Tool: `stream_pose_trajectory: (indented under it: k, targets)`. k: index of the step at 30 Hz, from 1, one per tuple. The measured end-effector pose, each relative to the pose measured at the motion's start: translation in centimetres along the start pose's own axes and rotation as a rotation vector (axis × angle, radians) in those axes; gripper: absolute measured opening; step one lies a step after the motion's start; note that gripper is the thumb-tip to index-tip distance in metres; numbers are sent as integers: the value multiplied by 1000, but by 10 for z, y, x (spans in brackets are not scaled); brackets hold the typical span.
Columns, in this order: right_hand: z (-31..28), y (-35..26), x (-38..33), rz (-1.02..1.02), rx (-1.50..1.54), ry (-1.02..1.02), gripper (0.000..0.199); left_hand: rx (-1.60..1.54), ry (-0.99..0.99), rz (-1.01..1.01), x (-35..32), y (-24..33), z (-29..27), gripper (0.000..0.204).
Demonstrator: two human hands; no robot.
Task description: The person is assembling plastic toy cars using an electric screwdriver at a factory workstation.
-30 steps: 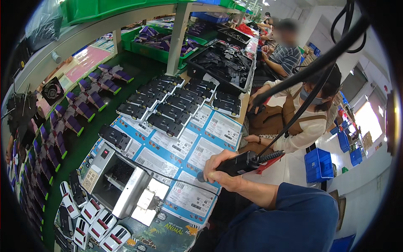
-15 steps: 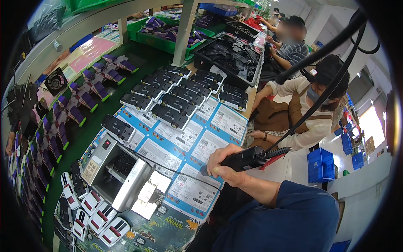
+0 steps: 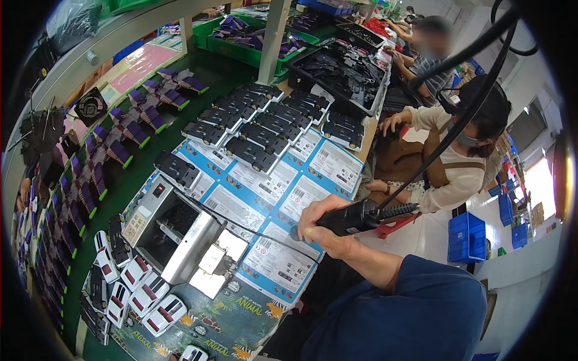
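My right hand [image 3: 328, 227] is wrapped around a black electric screwdriver [image 3: 355, 218], whose cord runs up to the right. The tool lies sideways, its tip end pointing left, above the printed sheets at the table's near edge. My left hand does not show. A white toy car [image 3: 194, 354] is cut off by the lower edge; whether anything holds it is hidden. Several white toy cars with dark stripes [image 3: 164, 314] sit at the lower left. Farther back, rows of upturned toy cars [image 3: 256, 144] show black undersides. One upturned car [image 3: 176, 169] lies apart from them.
A metal box-shaped device [image 3: 174, 231] with a dark opening stands mid-table, beside a bright metal plate [image 3: 217, 265]. A black bin of dark parts [image 3: 343, 75] is at the back. Purple-and-grey toy parts [image 3: 135, 123] line a green surface at left. A co-worker [image 3: 457, 150] sits at right.
The whole view has shifted slightly. A white toy car has come into sight at the lower edge. The co-worker's hand has lifted. My right hand still grips the electric screwdriver.
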State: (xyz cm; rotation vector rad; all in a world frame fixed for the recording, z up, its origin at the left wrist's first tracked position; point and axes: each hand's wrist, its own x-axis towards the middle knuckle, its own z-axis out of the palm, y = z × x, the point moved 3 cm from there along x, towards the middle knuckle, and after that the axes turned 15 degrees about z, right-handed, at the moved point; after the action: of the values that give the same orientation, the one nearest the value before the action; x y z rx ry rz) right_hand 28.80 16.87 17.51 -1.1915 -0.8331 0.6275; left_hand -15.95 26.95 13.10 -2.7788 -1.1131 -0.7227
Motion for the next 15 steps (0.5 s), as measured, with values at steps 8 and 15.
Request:
stream_pose_trajectory:
  k: [8,15]
  targets:
    - [-2,3,-1,-3,2,-5,23,-2,14,8,1,2,-1,80]
    - [-3,3,0,13,-39,2,22,12,8,18,-1,-1,1,80]
